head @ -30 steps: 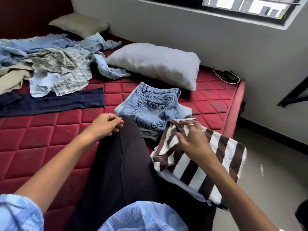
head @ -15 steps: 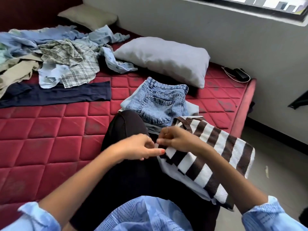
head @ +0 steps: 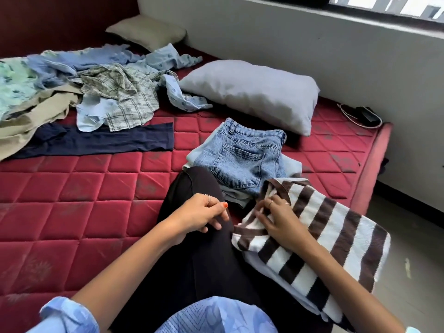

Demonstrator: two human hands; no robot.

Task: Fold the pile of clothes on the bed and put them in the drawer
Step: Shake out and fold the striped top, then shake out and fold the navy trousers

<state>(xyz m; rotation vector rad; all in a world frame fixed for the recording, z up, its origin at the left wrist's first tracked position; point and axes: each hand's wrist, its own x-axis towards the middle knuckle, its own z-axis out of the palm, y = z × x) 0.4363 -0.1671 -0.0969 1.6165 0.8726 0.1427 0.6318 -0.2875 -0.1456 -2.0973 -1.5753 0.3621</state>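
Two folded items, the jeans [head: 242,162] at frame centre and the striped top [head: 324,239] at lower right under the right hand [head: 278,222] with fingers curled into it, are done; the left hand [head: 204,215] rests loosely curled, holding nothing, the pile [head: 101,92] at upper left remains unfolded, and no drawer is visible.

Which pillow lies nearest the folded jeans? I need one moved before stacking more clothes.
The large grey pillow, lying just behind the folded jeans near the wall side. The smaller beige pillow sits far off in the bed's back corner, beyond the unfolded clothes pile.
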